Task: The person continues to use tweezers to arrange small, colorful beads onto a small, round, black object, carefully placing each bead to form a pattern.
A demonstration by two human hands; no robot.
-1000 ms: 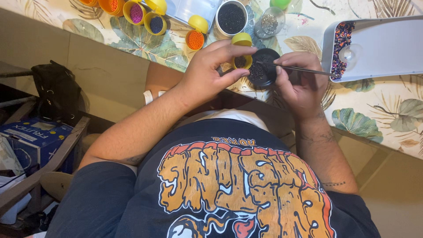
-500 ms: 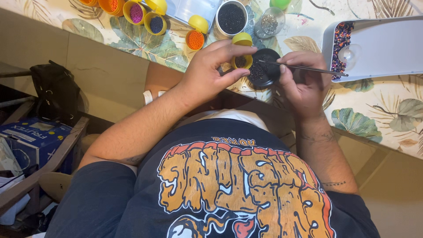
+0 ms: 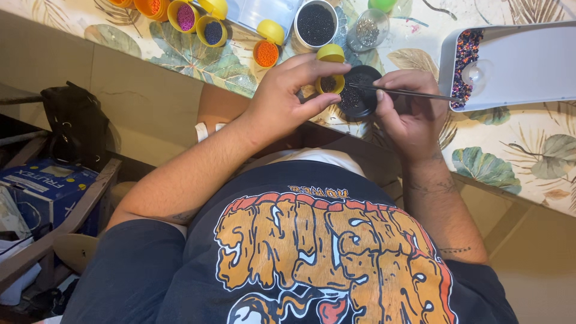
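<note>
You sat at a table (image 3: 528,174) covered in a leaf-print cloth, looking straight down over your own printed dark shirt. Your left hand (image 3: 282,99) was pinched around a small yellow cup (image 3: 329,77) of dark beads, thumb below and fingers above. Your right hand (image 3: 408,111) was closed on a thin needle (image 3: 414,93), its tip lying over a round black lid (image 3: 359,93) of tiny dark beads. That lid sat between your two hands, near the table's front edge.

Beyond your hands stood more round containers: an orange cup (image 3: 266,53) of orange beads, a yellow cup with purple beads (image 3: 184,15), another with dark blue beads (image 3: 212,31), a white tub (image 3: 315,24) of black beads and a clear jar (image 3: 366,31) of silvery ones. To your right sat a shallow white rectangular tray (image 3: 522,66), beads heaped along its left wall; bare cloth lay in front of it.

Below the table's left edge, a blue cardboard box (image 3: 42,180) with white lettering and yellow spots rested on a wooden frame, with a black bag (image 3: 75,126) above it.
</note>
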